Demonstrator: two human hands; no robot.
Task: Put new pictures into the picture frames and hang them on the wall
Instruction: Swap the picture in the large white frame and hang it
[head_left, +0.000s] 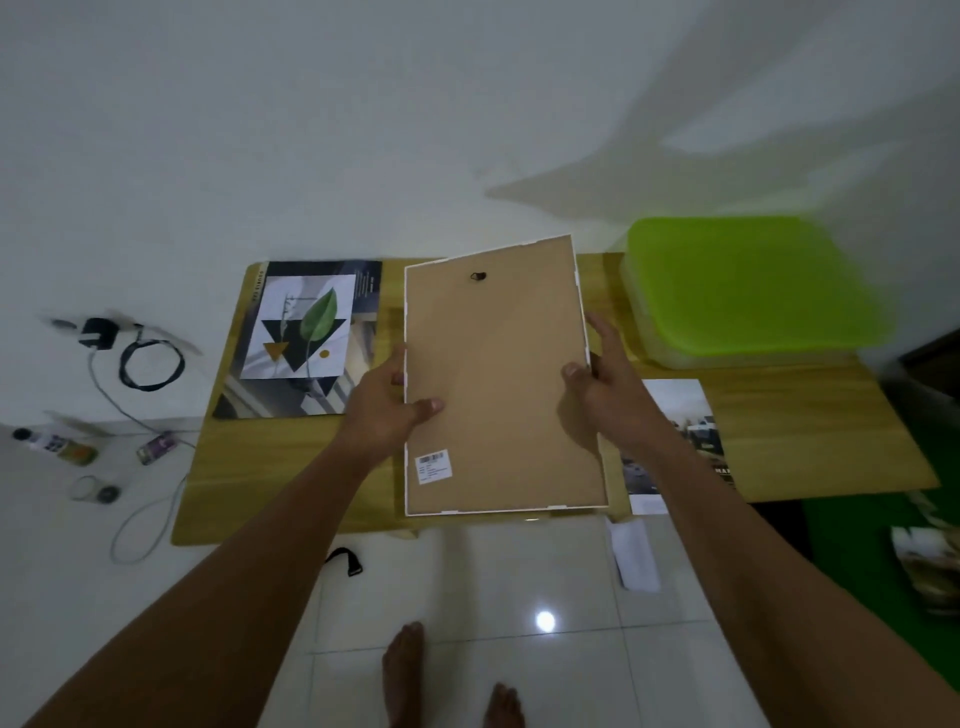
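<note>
Centrally, a picture frame with a narrow white rim is held back-side up over a low wooden table, its brown backing board facing the camera. The left hand grips the frame's left edge, thumb lying on the backing and fingers curled beneath. The right hand pinches the right edge likewise, thumb on the backing, with one finger stretched along the rim. A small black hanging hook sits near the far short edge of the backing, and a white barcode label near the close left corner. Whether the frame touches the table cannot be told. On the table to the left lies a leaf print, resting on a larger dark sheet. To the right, partly hidden by the right forearm, lies a photographic print. A green-lidded box stands at the table's far right corner, against the white wall. On the tiled floor to the left lie a black charger with a coiled cable and a small bottle. Two bare feet appear at the lower margin.
</note>
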